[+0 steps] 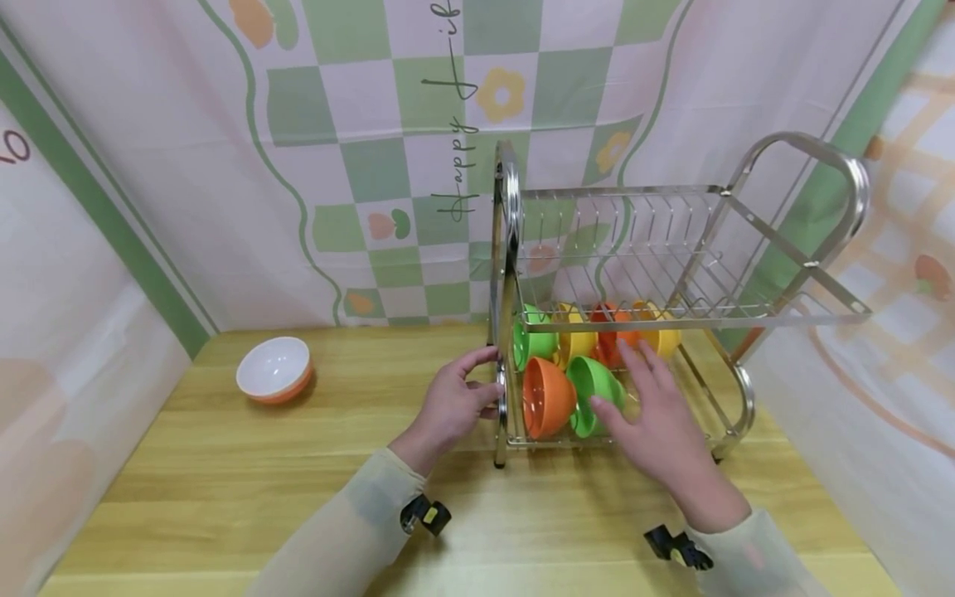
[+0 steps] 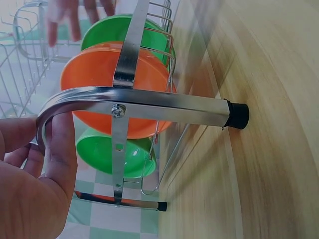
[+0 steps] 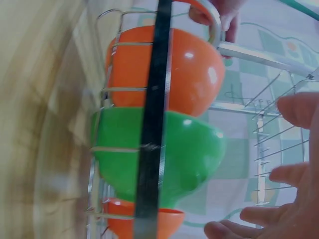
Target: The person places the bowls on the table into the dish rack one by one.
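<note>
A two-tier metal dish rack (image 1: 694,322) stands on the wooden table. My left hand (image 1: 457,402) pinches the curved side tube (image 2: 65,99) of the rack between thumb and fingers. On the lower tier, an orange bowl (image 1: 550,398) and a green bowl (image 1: 593,394) stand on edge in the front row. Behind them are a second green bowl (image 1: 535,332), a yellow bowl (image 1: 574,333), a red-orange bowl (image 1: 610,323) and another yellow bowl (image 1: 660,336). My right hand (image 1: 660,423), fingers spread and holding nothing, is just right of the front green bowl.
A bowl (image 1: 274,369), white inside and orange outside, sits upright on the table (image 1: 358,481) at the left. The rack's upper tier (image 1: 619,257) of wire slots hangs over the bowls. A patterned curtain (image 1: 418,166) closes off the back and sides.
</note>
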### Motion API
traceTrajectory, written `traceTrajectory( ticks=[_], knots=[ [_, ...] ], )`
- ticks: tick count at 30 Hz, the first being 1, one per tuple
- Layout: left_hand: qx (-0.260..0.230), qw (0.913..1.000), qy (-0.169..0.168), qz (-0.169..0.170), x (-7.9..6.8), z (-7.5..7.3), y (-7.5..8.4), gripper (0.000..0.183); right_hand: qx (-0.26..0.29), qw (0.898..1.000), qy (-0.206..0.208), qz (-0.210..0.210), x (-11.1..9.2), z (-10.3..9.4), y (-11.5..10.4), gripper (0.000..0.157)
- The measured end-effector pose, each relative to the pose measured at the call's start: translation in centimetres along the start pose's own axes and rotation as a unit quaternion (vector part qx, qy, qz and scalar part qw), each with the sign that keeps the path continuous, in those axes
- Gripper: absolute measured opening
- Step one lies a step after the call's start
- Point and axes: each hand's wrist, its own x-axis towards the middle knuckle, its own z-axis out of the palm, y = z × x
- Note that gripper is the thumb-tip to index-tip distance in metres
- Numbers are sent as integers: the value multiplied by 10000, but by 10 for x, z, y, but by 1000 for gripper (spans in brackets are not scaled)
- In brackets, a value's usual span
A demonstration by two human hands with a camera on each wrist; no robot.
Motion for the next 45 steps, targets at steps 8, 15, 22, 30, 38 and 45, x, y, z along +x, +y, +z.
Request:
traceTrajectory(
  ticks=[8,15,22,30,38,45],
  knots=[
    [13,10000,26,-22,0,0,0,57,552,9960,614,-341,0,-7,-9,82],
    [40,10000,54,-29,-1,1,1,57,1043,9930,561,-5,-1,-10,-19,79],
    [89,10000,30,-16,-2,3,1,58,2052,9761,702,141,-9,-10,-35,68],
    [175,9997,101,-117,-2,3,4,57,3648,9303,173,333,-6,-6,-61,57],
    [-34,9998,-7,-196,-1,1,6,56,4731,8806,-256,70,2,8,-81,56],
    [-240,9995,-70,-178,1,-3,6,47,5233,8491,-663,297,8,21,-93,60]
  ],
)
